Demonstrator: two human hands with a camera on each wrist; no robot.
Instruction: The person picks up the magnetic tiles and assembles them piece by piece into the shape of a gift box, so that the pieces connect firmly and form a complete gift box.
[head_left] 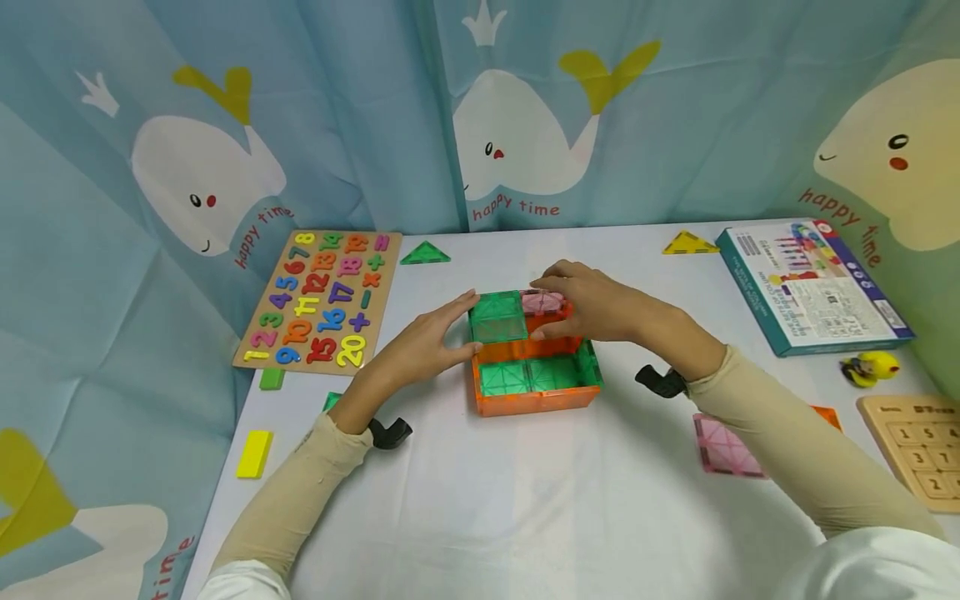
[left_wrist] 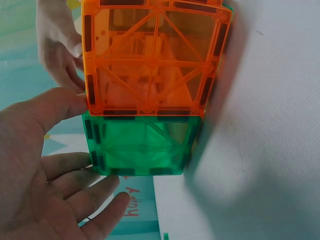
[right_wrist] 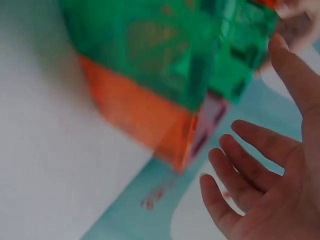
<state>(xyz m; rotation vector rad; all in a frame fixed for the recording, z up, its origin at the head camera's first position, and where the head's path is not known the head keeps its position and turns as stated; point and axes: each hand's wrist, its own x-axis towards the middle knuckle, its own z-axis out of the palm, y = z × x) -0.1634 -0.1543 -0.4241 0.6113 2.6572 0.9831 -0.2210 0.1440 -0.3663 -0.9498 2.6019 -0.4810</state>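
The magnetic tile box [head_left: 534, 358], orange walls with green tiles, stands at the middle of the white worktop [head_left: 487, 500]. The left hand [head_left: 427, 342] touches the green top tile [head_left: 498, 317] at its left edge, fingers straight, its grip open. The right hand [head_left: 592, 302] lies over the pink tile [head_left: 542, 303] on the far right corner; whether its grip closes on it I cannot tell. A number puzzle [head_left: 318, 300] lies far left, a boxed game [head_left: 813, 287] far right.

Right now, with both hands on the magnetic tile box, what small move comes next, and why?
Probably press the pink translucent square tile down flat. The right hand rests on it at the far corner of the orange-and-green magnetic tile box, beside the green top tile, while the left hand touches the box's left side with straight fingers.
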